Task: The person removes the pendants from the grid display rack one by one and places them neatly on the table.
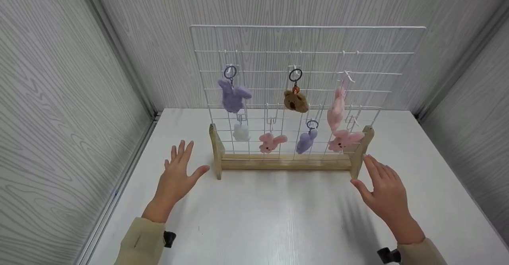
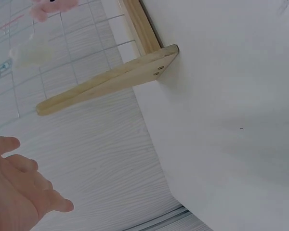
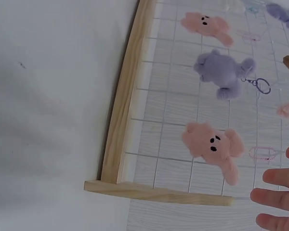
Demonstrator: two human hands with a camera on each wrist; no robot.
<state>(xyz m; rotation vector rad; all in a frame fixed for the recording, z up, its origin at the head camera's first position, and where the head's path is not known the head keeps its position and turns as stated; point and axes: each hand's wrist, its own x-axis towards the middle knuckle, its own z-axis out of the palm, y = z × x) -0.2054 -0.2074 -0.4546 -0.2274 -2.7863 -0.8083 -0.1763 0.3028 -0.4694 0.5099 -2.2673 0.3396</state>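
Observation:
A white wire grid rack (image 1: 254, 72) stands in a wooden base (image 1: 286, 164), hung with several small plush keychains. On the upper hooks are a purple plush (image 1: 233, 98), a brown one (image 1: 296, 101) and a long pink one (image 1: 337, 108). Lower down hang a pale plush (image 1: 241, 132), a pink one (image 1: 271, 142), a purple one (image 1: 305, 142) and another pink one (image 1: 344, 140). My left hand (image 1: 176, 178) is spread beside the base's left end, holding nothing. Near the right end, my right hand (image 1: 383, 191) also holds nothing, fingers extended.
The rack stands toward the back of a white table (image 1: 262, 217). Wood-grain panels rise behind it and on both sides, including a left wall (image 1: 59, 98). Black wrist straps show at the left cuff (image 1: 169, 239) and right cuff (image 1: 389, 255).

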